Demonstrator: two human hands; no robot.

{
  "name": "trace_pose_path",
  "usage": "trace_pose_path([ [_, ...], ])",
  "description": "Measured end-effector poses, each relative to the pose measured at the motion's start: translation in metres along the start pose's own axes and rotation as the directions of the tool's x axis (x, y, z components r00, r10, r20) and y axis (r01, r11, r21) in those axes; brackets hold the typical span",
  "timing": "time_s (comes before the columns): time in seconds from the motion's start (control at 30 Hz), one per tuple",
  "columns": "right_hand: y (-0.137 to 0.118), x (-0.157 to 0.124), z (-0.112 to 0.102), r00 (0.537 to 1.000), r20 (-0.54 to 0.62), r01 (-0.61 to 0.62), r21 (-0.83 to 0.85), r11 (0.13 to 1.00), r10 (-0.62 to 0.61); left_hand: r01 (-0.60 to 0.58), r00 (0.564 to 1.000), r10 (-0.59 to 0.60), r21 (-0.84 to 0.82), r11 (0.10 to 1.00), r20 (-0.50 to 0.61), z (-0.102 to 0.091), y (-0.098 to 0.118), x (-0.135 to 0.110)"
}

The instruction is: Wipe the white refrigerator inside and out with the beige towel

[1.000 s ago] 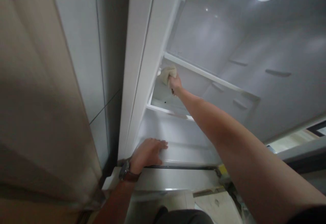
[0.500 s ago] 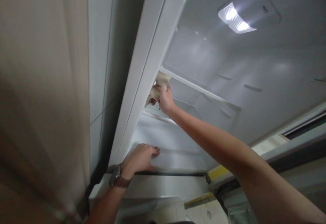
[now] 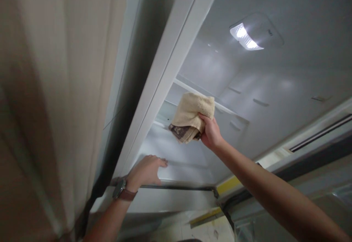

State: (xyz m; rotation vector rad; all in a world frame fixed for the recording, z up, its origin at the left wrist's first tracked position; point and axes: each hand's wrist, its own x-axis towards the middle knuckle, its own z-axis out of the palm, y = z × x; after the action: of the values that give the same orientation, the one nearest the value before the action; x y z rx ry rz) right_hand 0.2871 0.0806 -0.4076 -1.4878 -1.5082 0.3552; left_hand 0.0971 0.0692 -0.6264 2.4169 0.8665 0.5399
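Observation:
A folded beige cloth [image 3: 192, 112] with a dark patterned border is pinched in my right hand [image 3: 211, 132], in front of a glass shelf [image 3: 165, 110] inside a lit refrigerator. My left hand [image 3: 147, 170], with a watch [image 3: 119, 187] on its wrist, rests by the lower left of the white interior. Its thumb and fingers are apart and it holds nothing. Whether its palm touches the wall or the lower edge I cannot tell.
A bright lamp [image 3: 246, 36] glows in the refrigerator's upper wall. The white side frame [image 3: 162, 77] runs down the left of the opening. A white ledge [image 3: 154, 200] lies below, and the open door [image 3: 305, 183] stands at the right.
My right hand has drawn the cloth from the shelf's left corner to the right and toward me, bringing it into full view. My left hand stays in nearly the same place.

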Motion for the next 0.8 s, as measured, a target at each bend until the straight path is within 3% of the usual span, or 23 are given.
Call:
trace_pose_path([
  [0.07, 0.008, 0.000, -0.017, 0.993, -0.085, 0.074, -0.020, 0.997, -0.076, -0.004, 1.000, 0.004, -0.007, 1.000, -0.007, 0.001, -0.001, 0.000],
  [0.13, 0.017, -0.001, -0.028, 0.979, -0.068, 0.181, -0.122, 0.976, -0.190, -0.012, 1.000, 0.012, -0.003, 1.000, -0.018, 0.001, -0.001, 0.001],
  [0.23, 0.029, -0.007, -0.027, 0.931, 0.216, 0.355, -0.348, 0.868, -0.294, -0.029, 1.000, 0.029, 0.011, 1.000, -0.011, 0.001, -0.001, 0.002],
  [0.3, 0.035, -0.013, -0.016, 0.876, 0.425, 0.428, -0.473, 0.770, -0.226, -0.032, 0.999, 0.032, 0.010, 0.999, -0.009, 0.001, -0.001, 0.002],
  [0.37, 0.038, -0.017, 0.000, 0.842, 0.522, 0.463, -0.570, 0.679, -0.135, -0.024, 1.000, 0.025, 0.009, 1.000, -0.017, 0.002, -0.001, 0.002],
  [0.43, 0.039, -0.018, 0.013, 0.820, 0.562, 0.497, -0.600, 0.627, -0.112, -0.019, 1.000, 0.019, 0.007, 1.000, -0.024, 0.002, -0.002, 0.002],
  [0.57, 0.032, -0.005, 0.031, 0.759, 0.630, 0.577, -0.533, 0.619, -0.166, -0.021, 1.000, 0.021, 0.000, 1.000, -0.007, 0.002, -0.002, 0.002],
  [0.8, 0.004, 0.023, 0.058, 0.740, 0.670, 0.581, -0.592, 0.559, -0.060, 0.001, 1.000, -0.001, -0.007, 1.000, 0.009, 0.003, -0.004, 0.002],
])
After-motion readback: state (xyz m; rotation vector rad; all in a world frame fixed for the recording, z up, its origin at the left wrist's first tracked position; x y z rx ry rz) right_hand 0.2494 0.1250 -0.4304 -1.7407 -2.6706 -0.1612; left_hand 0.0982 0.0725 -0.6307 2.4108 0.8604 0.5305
